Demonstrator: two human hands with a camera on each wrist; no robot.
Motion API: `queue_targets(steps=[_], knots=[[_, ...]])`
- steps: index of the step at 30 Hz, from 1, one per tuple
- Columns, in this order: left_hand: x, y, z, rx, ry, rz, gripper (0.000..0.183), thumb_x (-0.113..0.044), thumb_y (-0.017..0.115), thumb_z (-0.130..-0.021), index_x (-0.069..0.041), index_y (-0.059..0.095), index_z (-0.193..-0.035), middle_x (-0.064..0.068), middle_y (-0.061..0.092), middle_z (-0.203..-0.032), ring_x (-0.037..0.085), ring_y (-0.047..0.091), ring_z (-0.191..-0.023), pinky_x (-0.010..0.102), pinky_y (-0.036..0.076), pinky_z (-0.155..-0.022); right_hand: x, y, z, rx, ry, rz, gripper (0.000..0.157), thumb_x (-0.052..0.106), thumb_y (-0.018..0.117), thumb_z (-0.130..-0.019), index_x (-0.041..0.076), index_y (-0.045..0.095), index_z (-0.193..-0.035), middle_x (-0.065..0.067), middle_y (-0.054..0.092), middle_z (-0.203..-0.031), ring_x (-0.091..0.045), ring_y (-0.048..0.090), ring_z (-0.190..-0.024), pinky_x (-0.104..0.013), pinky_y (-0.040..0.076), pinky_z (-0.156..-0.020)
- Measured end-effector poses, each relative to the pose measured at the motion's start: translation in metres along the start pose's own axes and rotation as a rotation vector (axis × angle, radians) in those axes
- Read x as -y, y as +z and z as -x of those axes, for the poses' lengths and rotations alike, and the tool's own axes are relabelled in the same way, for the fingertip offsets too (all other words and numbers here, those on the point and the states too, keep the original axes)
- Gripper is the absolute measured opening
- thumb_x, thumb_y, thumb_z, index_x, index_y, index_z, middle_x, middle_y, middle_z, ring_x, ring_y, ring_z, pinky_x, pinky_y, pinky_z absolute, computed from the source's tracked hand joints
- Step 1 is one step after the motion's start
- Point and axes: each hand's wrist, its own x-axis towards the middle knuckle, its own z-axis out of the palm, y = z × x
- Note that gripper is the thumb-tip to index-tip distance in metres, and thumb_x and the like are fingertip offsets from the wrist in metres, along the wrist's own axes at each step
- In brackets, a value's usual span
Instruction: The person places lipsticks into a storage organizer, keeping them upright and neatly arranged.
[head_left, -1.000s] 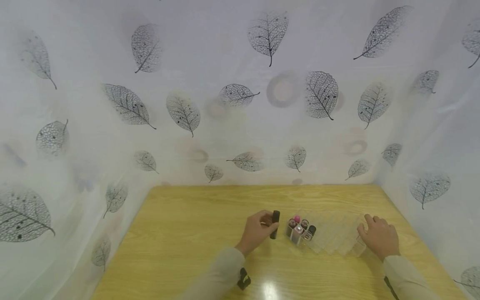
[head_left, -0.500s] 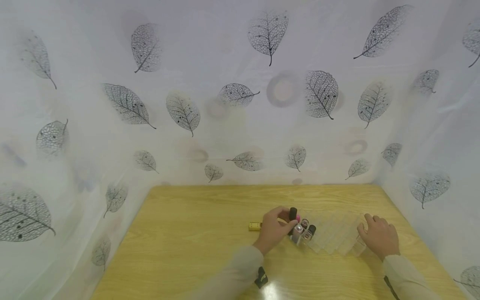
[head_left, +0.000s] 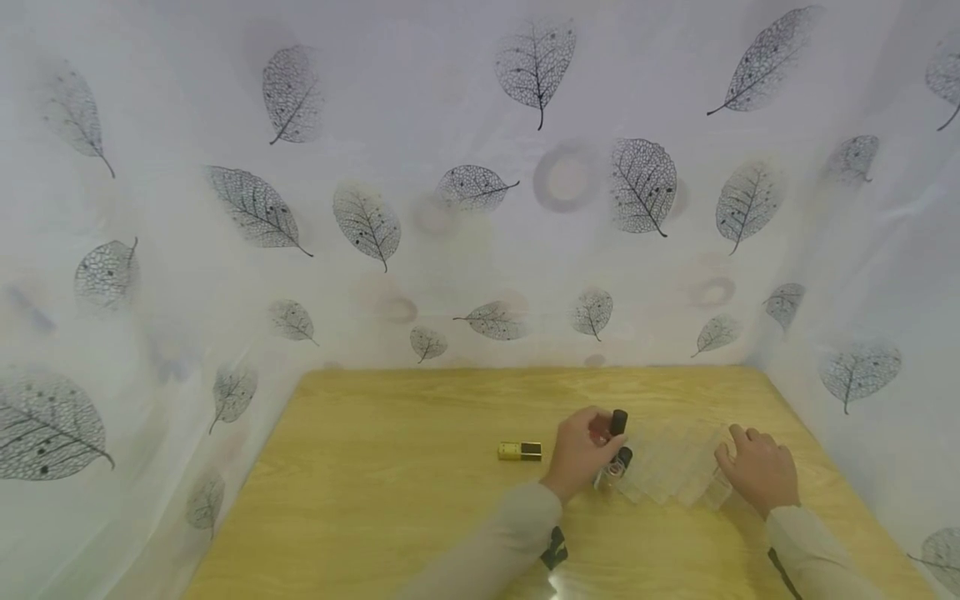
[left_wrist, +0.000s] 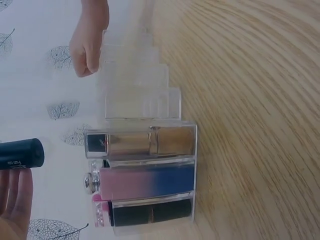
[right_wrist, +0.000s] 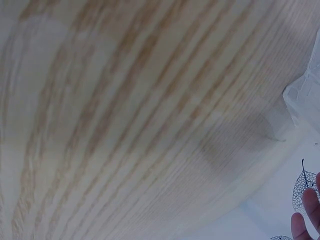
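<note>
My left hand [head_left: 581, 454] pinches an upright black cosmetic tube [head_left: 618, 422], likely a lipstick, over the left part of a clear divided organizer [head_left: 667, 467]. In the left wrist view, the black tube [left_wrist: 22, 154] is held above the level of the organizer's compartments. Several cosmetic tubes stand there, including a pink-to-blue tube [left_wrist: 142, 181], a gold-toned tube [left_wrist: 132, 144] and a dark tube [left_wrist: 152, 212]. My right hand [head_left: 761, 471] rests at the organizer's right end, fingers loosely bent; in the right wrist view only some fingertips [right_wrist: 311, 205] show.
A gold and black tube [head_left: 519, 451] lies on the wood-grain table [head_left: 375, 483], left of my left hand. Translucent leaf-print sheeting [head_left: 465, 267] hangs behind the table and along both sides.
My left hand has moved right with the black tube, from beside the organizer to over its left part. The gold and black tube has come into view behind it. My right hand stays put.
</note>
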Motion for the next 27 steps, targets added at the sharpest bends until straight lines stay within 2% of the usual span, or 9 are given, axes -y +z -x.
queue_targets(steps=[5, 8, 15, 23, 27], knots=[[-0.003, 0.011, -0.003, 0.011, -0.037, -0.017, 0.02, -0.014, 0.074, -0.08, -0.008, 0.065, -0.096, 0.002, 0.067, -0.085, -0.002, 0.055, -0.066, 0.01, 0.047, -0.06, -0.001, 0.0, -0.001, -0.023, -0.015, 0.016, 0.034, 0.018, 0.051, -0.082, -0.009, 0.057, -0.103, -0.022, 0.058, -0.074, -0.032, 0.052, -0.056, -0.042, 0.04, -0.043], [-0.003, 0.019, -0.004, 0.018, -0.046, -0.061, 0.02, -0.014, 0.074, -0.08, -0.009, 0.064, -0.096, 0.0, 0.067, -0.085, -0.005, 0.054, -0.067, 0.008, 0.047, -0.062, -0.002, 0.0, -0.001, -0.02, -0.015, 0.021, 0.034, 0.018, 0.051, -0.082, -0.009, 0.057, -0.102, -0.021, 0.057, -0.072, -0.03, 0.05, -0.054, -0.041, 0.038, -0.042], [-0.003, 0.033, 0.001, 0.027, -0.019, -0.165, 0.019, -0.017, 0.074, -0.079, -0.011, 0.064, -0.095, -0.005, 0.066, -0.084, -0.007, 0.055, -0.067, 0.005, 0.044, -0.061, -0.001, -0.002, -0.001, 0.0, -0.014, 0.039, 0.035, 0.019, 0.052, -0.082, -0.01, 0.057, -0.102, -0.021, 0.057, -0.072, -0.03, 0.051, -0.054, -0.041, 0.038, -0.041], [-0.002, 0.043, 0.003, 0.039, 0.027, -0.131, 0.016, -0.015, 0.072, -0.081, -0.011, 0.062, -0.094, -0.003, 0.066, -0.085, -0.008, 0.054, -0.069, 0.004, 0.044, -0.062, 0.001, -0.004, -0.001, 0.013, -0.003, 0.032, 0.035, 0.019, 0.051, -0.083, -0.01, 0.057, -0.102, -0.022, 0.058, -0.074, -0.033, 0.053, -0.058, -0.045, 0.041, -0.045], [-0.002, 0.046, 0.004, 0.037, 0.034, -0.166, 0.016, -0.016, 0.072, -0.081, -0.012, 0.061, -0.092, -0.005, 0.065, -0.084, -0.008, 0.052, -0.067, 0.004, 0.042, -0.062, 0.001, -0.003, 0.0, -0.006, -0.007, 0.03, 0.034, 0.019, 0.052, -0.082, -0.009, 0.057, -0.1, -0.021, 0.058, -0.072, -0.032, 0.052, -0.056, -0.044, 0.041, -0.044]])
